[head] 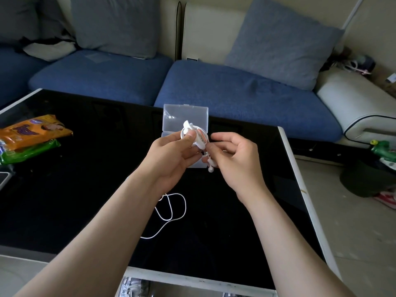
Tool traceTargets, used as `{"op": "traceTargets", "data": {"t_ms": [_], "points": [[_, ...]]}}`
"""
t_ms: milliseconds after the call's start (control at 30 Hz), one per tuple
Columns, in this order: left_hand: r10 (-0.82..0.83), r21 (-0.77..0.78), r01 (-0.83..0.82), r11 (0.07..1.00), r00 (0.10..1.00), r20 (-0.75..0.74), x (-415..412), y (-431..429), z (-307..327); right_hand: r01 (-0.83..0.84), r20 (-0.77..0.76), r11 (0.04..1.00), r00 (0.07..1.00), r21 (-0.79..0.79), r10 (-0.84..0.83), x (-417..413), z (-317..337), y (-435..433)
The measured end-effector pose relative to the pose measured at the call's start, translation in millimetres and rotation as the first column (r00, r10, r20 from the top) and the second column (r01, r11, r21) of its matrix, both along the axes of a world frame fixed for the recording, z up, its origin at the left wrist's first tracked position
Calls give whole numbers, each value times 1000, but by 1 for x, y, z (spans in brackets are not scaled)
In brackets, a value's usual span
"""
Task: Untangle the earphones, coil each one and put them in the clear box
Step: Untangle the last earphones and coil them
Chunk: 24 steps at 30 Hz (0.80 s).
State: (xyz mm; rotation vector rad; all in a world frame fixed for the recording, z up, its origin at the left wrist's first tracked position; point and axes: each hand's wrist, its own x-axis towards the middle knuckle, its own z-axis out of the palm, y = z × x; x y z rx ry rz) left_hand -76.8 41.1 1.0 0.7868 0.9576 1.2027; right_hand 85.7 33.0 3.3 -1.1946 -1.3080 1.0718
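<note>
Head: left hand (171, 156) grips earphones (196, 135).

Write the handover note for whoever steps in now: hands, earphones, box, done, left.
Left hand: grips the coiled white wired earphone, thumb on the coil.
Right hand: pinches its cable by the dangling earbuds.
Clear plastic box: open on the black glass table, behind the hands.
Loose white cable: on the table under the left forearm.
Done: one coil nearly wound.
Left: finish, box it, coil the loose cable.

The left hand (171, 155) grips a coiled white earphone (194, 133); the right hand (233, 159) pinches its cord (207, 153). The open clear box (184, 113) sits just beyond both hands.
</note>
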Motion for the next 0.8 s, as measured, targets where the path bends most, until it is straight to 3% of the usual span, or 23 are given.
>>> {"op": "traceTargets", "data": {"t_ms": [200, 400, 467, 633, 700, 800], "points": [[-18, -27, 22, 999, 993, 121, 3, 2, 2, 7, 2, 1000, 1000, 5, -7, 0, -4, 2], [86, -198, -61, 978, 990, 115, 0, 2, 1, -51, 6, 998, 999, -26, 52, -3, -6, 2], [105, -231, -78, 970, 988, 109, -1, 1, 2, -57, -18, 997, 998, -45, 56, -4, -5, 1], [157, -233, -97, 968, 954, 256, 4, 1, 4, -3, -145, 999, 989, -55, -5, -14, -4, -2], [149, -226, -96, 969, 961, 231, 5, 2, 2, 14, -157, 998, 987, -60, -23, -19, -7, -2], [191, -233, -148, 961, 966, 173, 5, 4, -2, -15, -49, 1000, 999, -17, 14, -23, -12, 0]]}}
